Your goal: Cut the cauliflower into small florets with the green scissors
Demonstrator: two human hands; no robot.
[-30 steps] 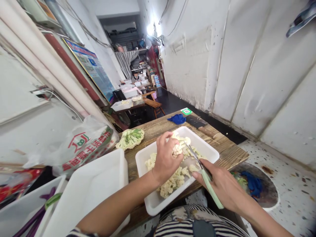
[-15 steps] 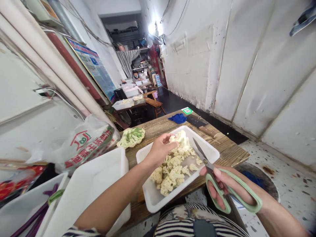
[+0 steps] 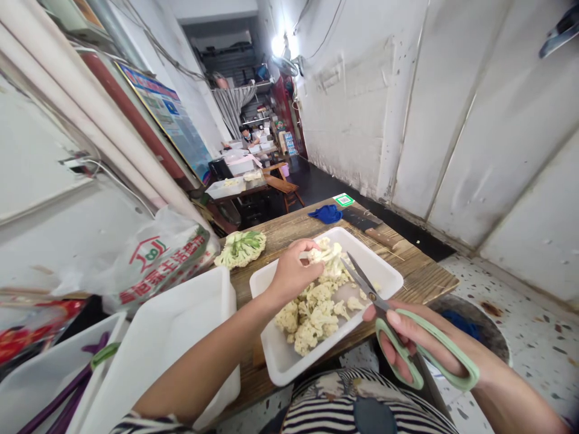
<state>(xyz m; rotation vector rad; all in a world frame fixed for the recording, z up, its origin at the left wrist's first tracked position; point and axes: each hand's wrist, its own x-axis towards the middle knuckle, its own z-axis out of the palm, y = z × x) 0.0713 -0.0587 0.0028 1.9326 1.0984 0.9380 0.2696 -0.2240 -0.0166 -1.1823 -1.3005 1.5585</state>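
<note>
One pale cauliflower piece [image 3: 333, 255] hung above the far part of a white tray [image 3: 386, 271], twelve o'clock from its middle, pinched between thumb and fingers of the left hand [image 3: 294, 268]. Judged light and firm: stalk stiff, curd likely brittle at the tips, perhaps slick if damp. Best grip looked to be round the bumpy curd or thick stalk, fingers well off the steel. Colour creamy white, curd knobbly, stem smoother.

Right hand [image 3: 404, 328] curled through green-handled scissors [image 3: 373, 296] at four o'clock. Handles spread, blades slightly parted, tips close to the piece; contact could not be told.

Cut florets [image 3: 312, 319] heaped toward eight, a few loose at three. Tray rested on a wooden counter [image 3: 425, 275]. Farther out: larger cauliflower chunk [image 3: 241, 249] with green stems at ten, blue cloth-like item [image 3: 326, 213] at twelve, cleaver [image 3: 360, 222] at one. Second white tray [image 3: 194, 307] at nine; purple stalks [image 3: 63, 395] beyond, toward eight. Printed plastic bag [image 3: 158, 259] at ten. Another person [image 3: 248, 138] far off, eleven.
</note>
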